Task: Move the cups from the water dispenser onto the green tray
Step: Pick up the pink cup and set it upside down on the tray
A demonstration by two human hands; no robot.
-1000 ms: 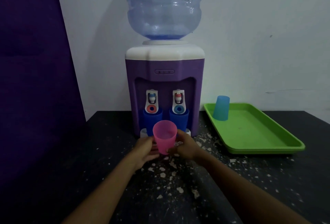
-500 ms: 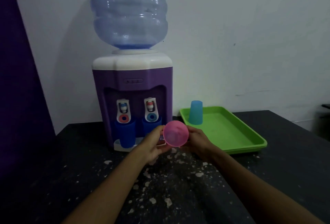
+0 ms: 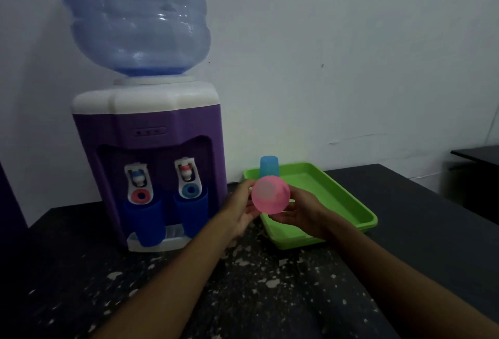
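Note:
I hold a pink cup [image 3: 270, 194] between both hands, tipped so its mouth faces me, in the air over the near left corner of the green tray [image 3: 348, 203]. My left hand [image 3: 239, 209] grips its left side and my right hand [image 3: 302, 211] its right side. A light blue cup [image 3: 268, 165] stands upside down at the tray's far left corner, partly hidden behind the pink one. Two dark blue cups [image 3: 147, 221] [image 3: 193, 210] stand under the taps of the purple water dispenser [image 3: 151, 122].
The dispenser carries a large clear water bottle [image 3: 135, 14] and stands against a white wall. Everything rests on a dark speckled table [image 3: 243, 284]. Another dark surface [image 3: 478, 153] shows at the far right.
Both hands have carried the pink cup to the right, from in front of the dispenser to over the tray's near left corner, tipping its mouth toward me.

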